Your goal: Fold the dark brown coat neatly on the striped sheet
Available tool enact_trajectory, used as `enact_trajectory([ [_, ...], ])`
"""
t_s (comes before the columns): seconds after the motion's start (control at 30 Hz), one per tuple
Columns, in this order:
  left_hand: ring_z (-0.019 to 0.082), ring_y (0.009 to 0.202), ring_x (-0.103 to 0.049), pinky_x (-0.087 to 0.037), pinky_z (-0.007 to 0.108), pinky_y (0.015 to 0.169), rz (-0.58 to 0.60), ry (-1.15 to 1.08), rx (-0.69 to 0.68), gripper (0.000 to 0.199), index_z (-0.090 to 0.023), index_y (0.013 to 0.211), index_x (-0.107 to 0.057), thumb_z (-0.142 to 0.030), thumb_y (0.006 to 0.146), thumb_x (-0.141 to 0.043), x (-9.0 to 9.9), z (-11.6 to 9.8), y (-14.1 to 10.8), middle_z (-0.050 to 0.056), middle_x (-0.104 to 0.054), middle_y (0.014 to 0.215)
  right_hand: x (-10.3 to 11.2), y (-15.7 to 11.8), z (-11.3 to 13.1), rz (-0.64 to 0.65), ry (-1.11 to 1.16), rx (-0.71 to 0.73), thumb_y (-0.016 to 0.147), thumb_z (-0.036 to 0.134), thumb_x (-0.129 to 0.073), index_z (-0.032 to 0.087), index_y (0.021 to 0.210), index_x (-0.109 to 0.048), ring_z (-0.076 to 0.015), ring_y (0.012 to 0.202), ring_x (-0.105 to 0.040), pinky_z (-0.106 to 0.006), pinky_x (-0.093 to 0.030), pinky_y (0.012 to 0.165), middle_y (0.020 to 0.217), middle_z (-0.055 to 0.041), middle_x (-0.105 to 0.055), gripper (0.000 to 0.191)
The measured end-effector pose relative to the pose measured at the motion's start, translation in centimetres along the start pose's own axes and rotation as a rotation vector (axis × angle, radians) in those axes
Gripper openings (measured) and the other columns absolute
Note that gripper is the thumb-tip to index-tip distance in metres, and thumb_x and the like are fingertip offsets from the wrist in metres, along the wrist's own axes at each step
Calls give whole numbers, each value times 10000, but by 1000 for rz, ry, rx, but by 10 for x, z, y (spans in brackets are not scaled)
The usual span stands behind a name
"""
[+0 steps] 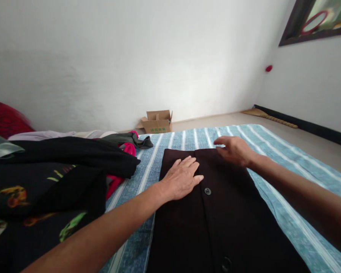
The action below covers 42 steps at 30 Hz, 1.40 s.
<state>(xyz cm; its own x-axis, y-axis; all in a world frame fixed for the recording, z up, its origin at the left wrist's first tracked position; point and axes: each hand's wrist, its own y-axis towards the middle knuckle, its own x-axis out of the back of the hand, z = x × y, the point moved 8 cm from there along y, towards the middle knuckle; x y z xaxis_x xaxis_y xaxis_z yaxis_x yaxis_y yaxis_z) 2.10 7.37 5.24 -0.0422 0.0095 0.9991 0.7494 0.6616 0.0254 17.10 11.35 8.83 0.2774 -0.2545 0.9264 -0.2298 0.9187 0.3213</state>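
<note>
One dark buttoned garment (216,223) lies flat and lengthwise on a blue-striped mattress (290,193), its top edge pointing away from the person and a round button (207,191) showing along its centre. From the head view, the left hand (182,178) rests palm down on the garment's upper part, with its fingers spread and pressing on the cloth beside the button. The right hand (234,151) sits at the garment's top edge, its palm turned down and its fingers loosely curved. It pinches nothing, though whether it touches the cloth is hard to tell. Neither hand grips the fabric.

To the left, a heap of clothes (51,189) spills across the mattress, including black cloth with a bright print and touches of pink. A red cushion (4,118) lies behind it. Beyond the mattress, an open cardboard box (158,122) stands against the white wall (130,60), and a broom (269,118) lies on the floor (315,148) to the right.
</note>
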Motion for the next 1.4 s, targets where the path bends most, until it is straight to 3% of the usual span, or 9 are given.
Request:
enact_trajectory([
  [0.1, 261, 1363, -170, -170, 478, 1064, 37, -11, 35, 567, -155, 1357, -335, -500, 920, -224, -22, 5, -2, 124, -273, 1470, -27, -36, 41, 55, -37, 259, 883, 326, -437, 184, 1068, -612, -223, 1029, -563, -328, -415, 901, 1095, -93, -624, 292],
  [0.23, 269, 1371, -135, -125, 501, 1068, 56, -6, 36, 622, -167, 1382, -311, -548, 910, -172, -42, 14, 5, 115, -248, 1482, -66, -53, 30, 86, -78, 197, 914, 440, -348, 158, 1207, -538, -277, 1208, -434, -437, -325, 998, 1265, -124, -526, 449],
  [0.33, 261, 1373, -130, -105, 496, 1073, 36, 4, 37, 624, -173, 1382, -315, -549, 910, -159, -48, 15, 7, 110, -250, 1482, -79, -52, 19, 105, -79, 162, 926, 450, -301, 155, 1254, -499, -272, 1239, -398, -452, -271, 1028, 1311, -122, -488, 484],
  [0.47, 256, 1370, -144, -116, 487, 1070, 70, -13, 51, 622, -173, 1380, -319, -551, 908, -174, -45, 14, 6, 116, -258, 1479, -68, -50, 24, 154, -61, 151, 923, 459, -313, 160, 1211, -534, -264, 1198, -436, -423, -296, 999, 1270, -123, -520, 470],
  [0.67, 262, 1353, -209, -175, 451, 1062, 18, -72, 107, 620, -128, 1342, -367, -537, 912, -189, -17, 8, -7, 151, -300, 1453, -31, -59, 35, 132, -37, 77, 929, 436, -322, 155, 1109, -590, -239, 1078, -526, -342, -348, 931, 1132, -125, -599, 428],
  [0.83, 244, 1354, -218, -190, 407, 1065, 4, -151, 30, 626, -137, 1341, -369, -551, 911, -180, 2, -28, -33, 144, -312, 1449, -16, -73, 30, 142, -7, -3, 906, 400, -394, 171, 1048, -621, -217, 951, -582, -291, -401, 838, 1031, -100, -640, 353],
  [0.97, 243, 1371, -163, -156, 415, 1081, 65, -193, -1, 647, -137, 1358, -348, -566, 904, -180, 1, -50, -43, 141, -267, 1471, -13, -77, 24, 136, 5, -38, 890, 354, -424, 185, 1042, -628, -205, 937, -594, -270, -413, 809, 1041, -86, -642, 305],
  [1.2, 257, 1383, -94, -123, 489, 1085, 214, -327, 82, 719, -154, 1414, -240, -622, 877, -137, -27, -49, -42, 134, -157, 1504, -26, -36, 16, 192, 11, -95, 860, 365, -473, 178, 1096, -609, -259, 1010, -581, -308, -416, 836, 1123, -117, -617, 331],
  [1.4, 251, 1386, -69, -90, 499, 1092, 186, -351, 101, 706, -196, 1416, -243, -635, 868, -169, -38, -47, -44, 110, -156, 1508, -70, 31, 8, 350, 94, -100, 721, 459, -639, 150, 1269, -498, -300, 1102, -537, -335, -430, 873, 1243, -154, -548, 644],
])
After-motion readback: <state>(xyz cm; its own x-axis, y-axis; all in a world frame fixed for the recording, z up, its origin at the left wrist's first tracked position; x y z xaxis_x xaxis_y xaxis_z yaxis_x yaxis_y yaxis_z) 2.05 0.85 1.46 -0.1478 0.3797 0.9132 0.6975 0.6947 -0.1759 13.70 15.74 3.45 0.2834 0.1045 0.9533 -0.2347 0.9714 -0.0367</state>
